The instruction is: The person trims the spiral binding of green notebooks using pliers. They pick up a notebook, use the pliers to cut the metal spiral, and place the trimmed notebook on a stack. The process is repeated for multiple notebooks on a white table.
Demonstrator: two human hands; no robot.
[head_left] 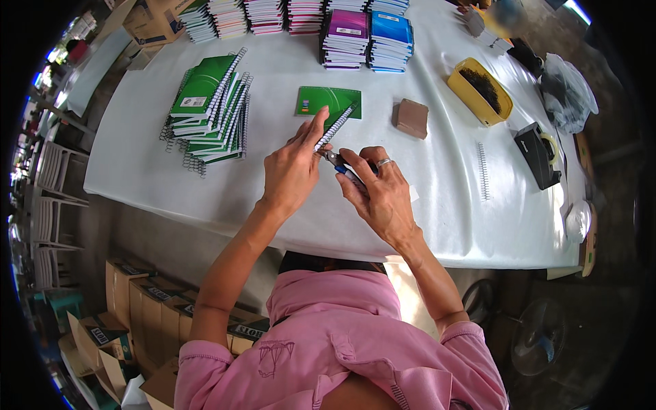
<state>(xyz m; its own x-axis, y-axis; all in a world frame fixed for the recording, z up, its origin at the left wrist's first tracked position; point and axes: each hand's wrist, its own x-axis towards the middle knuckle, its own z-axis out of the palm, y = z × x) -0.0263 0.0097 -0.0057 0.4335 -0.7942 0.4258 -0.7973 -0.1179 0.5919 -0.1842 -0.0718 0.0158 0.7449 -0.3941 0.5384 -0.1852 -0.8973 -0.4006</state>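
A: Quick, hands first. What's your left hand (292,172) doing?

B: Your left hand pinches the white spiral coil (334,128) at the edge of the green notebook (328,102), fingers pressed together, index finger lying along the coil. The notebook lies flat on the desk (437,205), mid-surface, just beyond your hands.

A: Right hand (379,191)?

B: Curled tight around small pliers (339,165) with blue handles, tips at the coil's near end. There's a ring on one finger.

A: Surface?

B: A desk under a white sheet. The green notebook pile (208,109) sits on the left, stacks of purple and blue notebooks (369,37) along the far edge. On the right: a brown block (411,117), a yellow tray (478,90) with dark bits, a loose coil (483,171) and a black tape dispenser (538,154).

A: Room?

B: Cardboard boxes (147,301) on the floor under the desk's left side, white chairs (51,198) stacked far left, and a fan (538,335) at lower right.
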